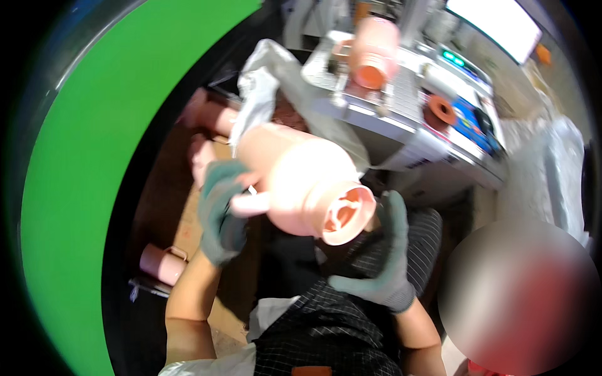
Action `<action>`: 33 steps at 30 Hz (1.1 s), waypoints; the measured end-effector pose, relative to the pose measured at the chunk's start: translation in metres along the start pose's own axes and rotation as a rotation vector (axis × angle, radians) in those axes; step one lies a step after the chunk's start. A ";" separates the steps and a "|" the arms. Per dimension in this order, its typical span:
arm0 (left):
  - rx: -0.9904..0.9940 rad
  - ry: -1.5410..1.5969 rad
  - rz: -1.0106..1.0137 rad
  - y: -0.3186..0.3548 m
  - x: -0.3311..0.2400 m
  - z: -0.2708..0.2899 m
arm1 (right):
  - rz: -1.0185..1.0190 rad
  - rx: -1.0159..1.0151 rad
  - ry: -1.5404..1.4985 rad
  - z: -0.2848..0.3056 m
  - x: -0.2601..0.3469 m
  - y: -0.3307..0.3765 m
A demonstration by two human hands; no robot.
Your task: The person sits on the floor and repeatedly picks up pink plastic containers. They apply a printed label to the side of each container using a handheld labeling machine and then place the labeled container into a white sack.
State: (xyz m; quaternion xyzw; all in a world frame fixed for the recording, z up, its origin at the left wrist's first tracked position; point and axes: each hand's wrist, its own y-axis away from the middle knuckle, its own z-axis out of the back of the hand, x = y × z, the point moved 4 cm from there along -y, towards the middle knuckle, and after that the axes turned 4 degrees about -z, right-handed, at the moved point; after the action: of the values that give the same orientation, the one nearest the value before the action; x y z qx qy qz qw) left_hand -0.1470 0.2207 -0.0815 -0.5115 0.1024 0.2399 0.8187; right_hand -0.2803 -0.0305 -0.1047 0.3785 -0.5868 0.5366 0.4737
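In front of me a large pink jug [295, 166] lies tilted, its open round neck pointing down and to the right. A ribbed pink part shows inside that neck. My left hand [222, 210], in a grey-green glove, is closed on the jug's side handle; some of its fingers are hidden behind the handle. My right hand [389, 260], gloved alike, is held near the neck with thumb and fingers spread, and nothing is in it.
Another pink jug [376, 47] lies on a white machine table [407, 88] beside a brown tape roll [440, 111]. More pink jugs [164, 264] stand at left, by a curved green surface [75, 188]. A white plastic bag [256, 88] hangs behind; a bright screen [498, 22] is far right.
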 end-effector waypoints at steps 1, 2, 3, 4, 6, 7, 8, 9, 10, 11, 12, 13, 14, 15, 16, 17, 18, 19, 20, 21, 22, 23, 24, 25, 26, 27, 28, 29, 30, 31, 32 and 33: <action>0.071 0.127 0.052 -0.012 0.001 -0.022 | 0.159 0.008 0.300 0.002 0.018 0.002; 0.148 0.259 0.094 -0.021 0.004 -0.049 | 0.311 0.011 0.610 0.004 0.033 0.009; 0.176 0.570 0.247 -0.023 0.008 -0.077 | 0.347 -0.118 0.676 0.009 0.031 0.025; 0.204 0.894 0.648 -0.014 0.004 -0.112 | 0.327 -0.228 0.671 0.017 0.021 0.045; 0.431 0.256 0.013 -0.009 -0.015 -0.159 | 0.119 -0.155 0.750 0.006 0.015 0.076; 0.530 0.360 0.149 0.009 -0.017 -0.183 | 0.076 -0.248 0.696 0.000 0.003 0.095; 0.623 0.446 0.298 0.029 -0.025 -0.198 | 0.022 -0.279 0.684 0.003 -0.001 0.105; 0.547 0.297 0.351 0.042 -0.031 -0.198 | -0.028 -0.304 0.671 0.007 -0.004 0.112; 0.413 0.132 0.313 0.053 -0.035 -0.195 | -0.077 -0.329 0.670 0.016 -0.009 0.118; 0.454 0.158 0.361 0.059 -0.039 -0.190 | -0.122 -0.397 0.621 0.028 -0.021 0.122; 0.403 0.394 0.384 0.065 -0.054 -0.178 | -0.242 -0.456 0.340 0.037 -0.036 0.128; 0.350 0.618 0.410 0.071 -0.065 -0.160 | -0.246 -0.376 0.431 0.038 -0.028 0.120; 0.446 0.616 0.252 0.068 -0.089 -0.155 | -0.247 -0.283 0.526 0.040 -0.016 0.115; 0.536 0.626 0.088 0.064 -0.115 -0.151 | -0.130 -0.253 0.624 0.043 -0.009 0.117; 0.512 0.424 -0.092 0.060 -0.130 -0.150 | -0.003 -0.211 0.713 0.044 -0.001 0.114; 0.539 0.402 -0.131 0.064 -0.133 -0.153 | 0.166 -0.196 0.646 0.044 0.011 0.113; 0.566 0.380 -0.167 0.070 -0.133 -0.159 | 0.164 -0.097 0.642 0.045 0.017 0.109; 0.491 0.403 -0.123 0.079 -0.130 -0.164 | 0.035 0.005 0.765 0.040 0.025 0.102; 0.473 0.357 -0.079 0.084 -0.127 -0.168 | -0.101 0.100 0.892 0.036 0.026 0.098; 0.495 0.351 -0.053 0.090 -0.129 -0.174 | -0.145 0.144 0.948 0.034 0.022 0.099; 0.512 0.354 -0.036 0.089 -0.131 -0.181 | -0.189 0.182 1.014 0.035 0.018 0.103; 0.509 0.267 -0.119 0.087 -0.141 -0.181 | -0.232 0.222 1.082 0.040 0.014 0.103; 0.456 0.261 -0.145 0.084 -0.146 -0.183 | -0.271 0.283 1.102 0.044 0.012 0.100; 0.483 0.215 -0.153 0.082 -0.150 -0.185 | -0.316 0.344 1.119 0.047 0.011 0.098; 0.511 0.169 -0.161 0.080 -0.152 -0.187 | -0.361 0.403 1.135 0.050 0.011 0.096; 0.511 0.158 -0.159 0.083 -0.153 -0.190 | -0.386 0.459 1.143 0.051 0.009 0.094; 0.510 0.153 -0.160 0.084 -0.155 -0.194 | -0.389 0.453 1.173 0.053 0.007 0.094; 0.509 0.147 -0.162 0.085 -0.156 -0.197 | -0.393 0.447 1.202 0.055 0.003 0.095; 0.498 0.142 -0.148 0.086 -0.156 -0.199 | -0.397 0.441 1.230 0.056 -0.002 0.096; 0.486 0.136 -0.133 0.080 -0.156 -0.199 | -0.308 0.345 1.164 0.058 -0.003 0.096; 0.473 0.131 -0.118 0.075 -0.155 -0.198 | -0.219 0.252 1.096 0.060 -0.004 0.096; 0.501 0.189 -0.022 0.069 -0.148 -0.197 | -0.131 0.161 1.025 0.061 -0.003 0.096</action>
State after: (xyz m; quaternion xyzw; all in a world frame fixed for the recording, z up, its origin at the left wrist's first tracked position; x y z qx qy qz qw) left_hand -0.2944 0.0282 -0.1645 -0.3141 0.2291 0.1493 0.9092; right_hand -0.3798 -0.0777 -0.1325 0.1384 -0.2118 0.6656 0.7021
